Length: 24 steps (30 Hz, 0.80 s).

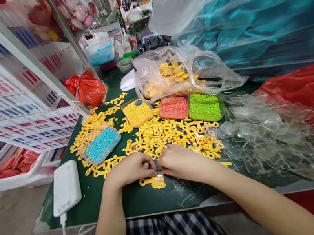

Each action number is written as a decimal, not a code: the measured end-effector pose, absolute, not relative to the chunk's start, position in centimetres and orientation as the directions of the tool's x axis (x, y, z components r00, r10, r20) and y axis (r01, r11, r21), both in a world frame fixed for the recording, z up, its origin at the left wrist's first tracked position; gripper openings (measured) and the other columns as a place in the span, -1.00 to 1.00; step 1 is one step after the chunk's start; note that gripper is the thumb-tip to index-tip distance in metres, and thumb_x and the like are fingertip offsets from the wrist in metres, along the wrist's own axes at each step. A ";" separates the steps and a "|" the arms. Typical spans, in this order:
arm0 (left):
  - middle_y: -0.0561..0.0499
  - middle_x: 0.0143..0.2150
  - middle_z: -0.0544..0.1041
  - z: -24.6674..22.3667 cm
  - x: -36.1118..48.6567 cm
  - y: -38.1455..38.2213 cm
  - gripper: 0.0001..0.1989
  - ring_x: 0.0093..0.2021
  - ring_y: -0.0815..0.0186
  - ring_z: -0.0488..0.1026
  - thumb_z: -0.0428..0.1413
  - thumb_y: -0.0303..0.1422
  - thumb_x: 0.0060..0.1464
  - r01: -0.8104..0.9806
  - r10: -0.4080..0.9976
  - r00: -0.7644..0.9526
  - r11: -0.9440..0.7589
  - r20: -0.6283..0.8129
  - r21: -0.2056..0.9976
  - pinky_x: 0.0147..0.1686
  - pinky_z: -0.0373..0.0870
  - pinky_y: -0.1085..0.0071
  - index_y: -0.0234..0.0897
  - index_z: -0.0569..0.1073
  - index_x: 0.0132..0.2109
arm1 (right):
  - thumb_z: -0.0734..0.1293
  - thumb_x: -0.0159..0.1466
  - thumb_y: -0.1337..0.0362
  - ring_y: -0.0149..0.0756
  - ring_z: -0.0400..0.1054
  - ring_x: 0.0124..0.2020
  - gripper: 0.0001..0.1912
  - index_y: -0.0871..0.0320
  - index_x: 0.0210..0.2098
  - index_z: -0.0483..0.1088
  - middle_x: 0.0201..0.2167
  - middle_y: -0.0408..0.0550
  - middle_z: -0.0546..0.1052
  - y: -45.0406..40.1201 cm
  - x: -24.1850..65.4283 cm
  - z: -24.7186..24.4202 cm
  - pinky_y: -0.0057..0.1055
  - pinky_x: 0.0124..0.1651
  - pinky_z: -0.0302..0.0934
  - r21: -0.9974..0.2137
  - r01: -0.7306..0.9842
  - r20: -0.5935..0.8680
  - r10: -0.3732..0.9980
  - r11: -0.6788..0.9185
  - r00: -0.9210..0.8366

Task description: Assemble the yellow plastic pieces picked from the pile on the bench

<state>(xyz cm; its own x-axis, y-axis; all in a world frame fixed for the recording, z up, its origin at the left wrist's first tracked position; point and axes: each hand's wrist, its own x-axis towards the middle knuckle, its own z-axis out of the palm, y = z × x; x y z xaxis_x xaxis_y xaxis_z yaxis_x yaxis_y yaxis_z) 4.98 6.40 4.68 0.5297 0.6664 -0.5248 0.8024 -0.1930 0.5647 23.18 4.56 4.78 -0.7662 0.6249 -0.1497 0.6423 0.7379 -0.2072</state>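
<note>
Both are curled, my left hand and right hand, fingertips meeting just above a yellow key; I cannot tell what they grip. More yellow keys lie scattered ahead of my hands, near a tray of blue beads.

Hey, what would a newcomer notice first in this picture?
Bright yellow key-shaped plastic pieces cover the dark green tabletop, around trays of blue beads, yellow beads, pink beads and green beads. At the front edge, the left hand and right hand meet above one yellow key piece.
</note>
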 end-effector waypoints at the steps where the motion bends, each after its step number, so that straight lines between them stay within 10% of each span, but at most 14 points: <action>1: 0.18 -0.60 0.27 4.7 4.9 6.4 -0.79 -0.57 0.44 0.20 0.19 -0.25 -0.01 0.801 0.659 0.532 -0.188 -0.531 0.569 -0.57 -0.01 0.48 -0.27 0.58 -0.26 | 0.30 0.32 0.36 -0.25 0.44 -0.33 -0.81 0.24 -0.36 0.54 -0.42 0.01 0.57 4.6 23.2 4.8 -0.39 -0.32 0.05 -0.201 0.647 -0.158 0.627 0.736 -0.763; 24: 0.17 -0.62 0.17 3.7 5.2 6.7 -0.61 -0.58 0.42 0.09 0.18 -0.01 -0.02 0.800 0.692 0.528 -0.208 -0.493 0.563 -0.55 -0.08 0.45 -0.25 0.61 -0.27 | 0.38 0.28 0.21 -0.22 0.48 -0.32 -0.84 0.15 -0.33 0.57 -0.38 0.00 0.61 4.9 23.0 4.3 -0.42 -0.36 0.08 -0.292 0.728 -0.232 0.692 0.620 -0.683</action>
<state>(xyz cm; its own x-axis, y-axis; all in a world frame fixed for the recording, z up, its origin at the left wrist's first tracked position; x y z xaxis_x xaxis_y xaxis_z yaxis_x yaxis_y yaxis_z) 5.17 6.75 3.65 0.5276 0.6916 -0.4933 0.7996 -0.2084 0.5632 23.00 4.94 4.31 -0.6833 0.6925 -0.2316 0.7278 0.6205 -0.2921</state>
